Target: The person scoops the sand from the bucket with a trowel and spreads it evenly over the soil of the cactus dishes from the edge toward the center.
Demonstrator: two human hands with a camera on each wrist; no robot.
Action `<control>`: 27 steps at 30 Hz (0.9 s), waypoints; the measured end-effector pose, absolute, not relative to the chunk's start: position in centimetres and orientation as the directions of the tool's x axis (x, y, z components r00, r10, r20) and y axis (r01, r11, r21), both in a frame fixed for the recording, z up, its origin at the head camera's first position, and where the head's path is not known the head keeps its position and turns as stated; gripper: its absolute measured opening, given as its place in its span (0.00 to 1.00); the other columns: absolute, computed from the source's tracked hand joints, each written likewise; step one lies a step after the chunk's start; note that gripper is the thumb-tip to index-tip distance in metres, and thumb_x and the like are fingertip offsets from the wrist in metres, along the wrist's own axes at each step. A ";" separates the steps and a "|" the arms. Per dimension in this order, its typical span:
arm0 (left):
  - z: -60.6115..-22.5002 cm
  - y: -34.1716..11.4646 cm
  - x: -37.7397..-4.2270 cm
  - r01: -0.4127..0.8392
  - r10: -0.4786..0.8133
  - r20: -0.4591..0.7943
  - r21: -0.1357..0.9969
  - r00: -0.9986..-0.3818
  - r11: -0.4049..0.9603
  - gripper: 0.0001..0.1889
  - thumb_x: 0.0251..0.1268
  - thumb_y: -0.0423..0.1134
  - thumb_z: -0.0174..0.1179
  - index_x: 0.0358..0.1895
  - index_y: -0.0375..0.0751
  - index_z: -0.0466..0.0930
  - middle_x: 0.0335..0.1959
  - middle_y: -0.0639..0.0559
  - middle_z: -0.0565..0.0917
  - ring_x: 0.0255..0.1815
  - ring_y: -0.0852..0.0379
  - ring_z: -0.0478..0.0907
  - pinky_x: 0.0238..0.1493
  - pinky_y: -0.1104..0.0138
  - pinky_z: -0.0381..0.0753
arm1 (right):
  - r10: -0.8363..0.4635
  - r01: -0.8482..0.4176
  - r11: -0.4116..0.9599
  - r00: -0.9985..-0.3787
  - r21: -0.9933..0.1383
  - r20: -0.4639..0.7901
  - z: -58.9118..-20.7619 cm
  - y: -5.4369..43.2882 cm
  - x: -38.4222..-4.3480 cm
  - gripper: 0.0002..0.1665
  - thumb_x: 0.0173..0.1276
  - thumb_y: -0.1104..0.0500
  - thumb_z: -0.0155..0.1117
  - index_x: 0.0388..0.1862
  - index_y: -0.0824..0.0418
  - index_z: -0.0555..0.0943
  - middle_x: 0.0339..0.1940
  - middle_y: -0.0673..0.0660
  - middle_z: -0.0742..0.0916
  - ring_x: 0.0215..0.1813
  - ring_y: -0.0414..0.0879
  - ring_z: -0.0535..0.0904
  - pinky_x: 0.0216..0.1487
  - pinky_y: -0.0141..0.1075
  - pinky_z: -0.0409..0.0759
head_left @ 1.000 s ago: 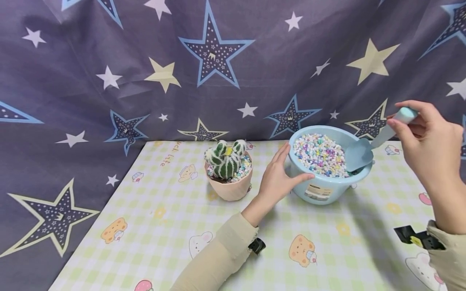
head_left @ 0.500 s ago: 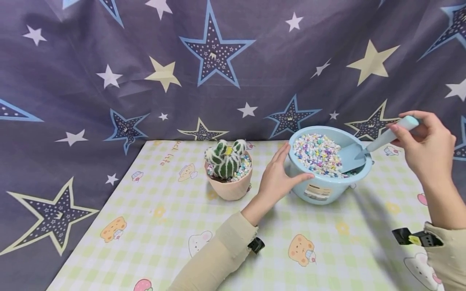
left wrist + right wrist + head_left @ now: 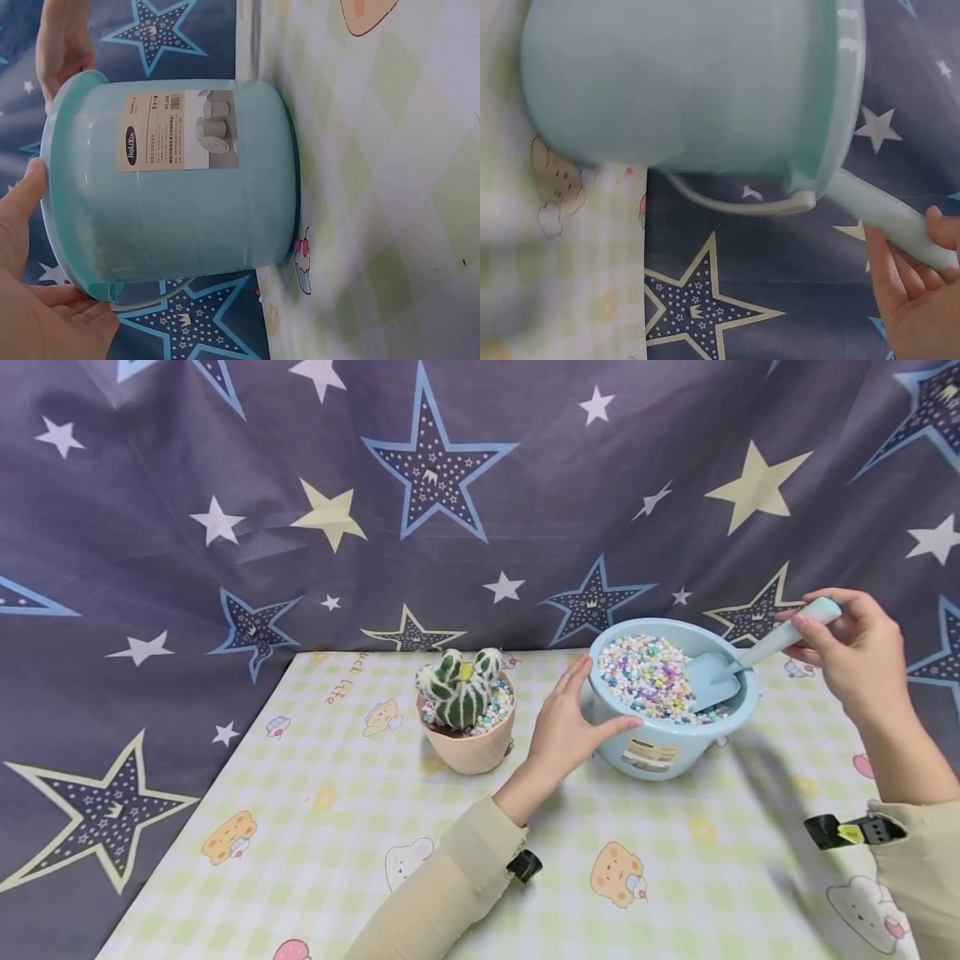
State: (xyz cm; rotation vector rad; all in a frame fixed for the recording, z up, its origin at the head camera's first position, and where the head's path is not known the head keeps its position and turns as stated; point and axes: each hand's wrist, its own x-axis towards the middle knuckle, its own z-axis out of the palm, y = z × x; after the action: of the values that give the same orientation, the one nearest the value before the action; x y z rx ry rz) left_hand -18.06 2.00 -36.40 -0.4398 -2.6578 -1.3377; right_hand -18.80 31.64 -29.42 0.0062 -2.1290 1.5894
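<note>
A light-blue bucket (image 3: 692, 743) stands on the table, filled with small multicoloured pebbles (image 3: 647, 672). My left hand (image 3: 558, 731) rests against its near left side, long fingers straight along the wall and thumb stretched across the rim; the left wrist view has the thumb tip touching the rim. From the right, my right hand (image 3: 862, 652) grips the handle end of a light-blue scoop (image 3: 772, 642). The scoop's blade lies inside the bucket, its tip in the pebbles. In the right wrist view the bucket wall hides the blade, and only the handle (image 3: 892, 217) shows.
Left of the bucket stands a pink pot (image 3: 472, 752) with a cactus (image 3: 461, 697) and coloured pebbles. A checked cloth (image 3: 315, 877) covers the table. Behind hangs a dark star-patterned curtain (image 3: 247, 460). The bucket's pale bail handle (image 3: 739, 206) hangs down its side.
My right hand has come lower and to the left, tilting the scoop flatter and pushing its blade further left into the pebbles. The left hand and the bucket keep their places.
</note>
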 end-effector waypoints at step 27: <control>-36.1 2.0 -18.2 0.333 0.207 0.261 0.735 -0.943 0.591 0.54 0.49 0.62 0.74 0.78 0.47 0.58 0.80 0.59 0.58 0.78 0.51 0.62 0.75 0.53 0.68 | 0.001 -0.182 0.494 -0.978 -0.850 0.210 -28.0 31.4 -23.4 0.07 0.77 0.54 0.54 0.51 0.47 0.70 0.29 0.27 0.84 0.32 0.24 0.83 0.33 0.21 0.84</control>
State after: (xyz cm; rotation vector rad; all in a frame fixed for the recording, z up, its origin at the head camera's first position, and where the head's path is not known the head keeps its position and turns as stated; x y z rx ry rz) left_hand -18.18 2.00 -36.10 -0.4558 -2.6680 -1.2788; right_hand -23.41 31.44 -28.00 0.1570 -2.5536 1.4858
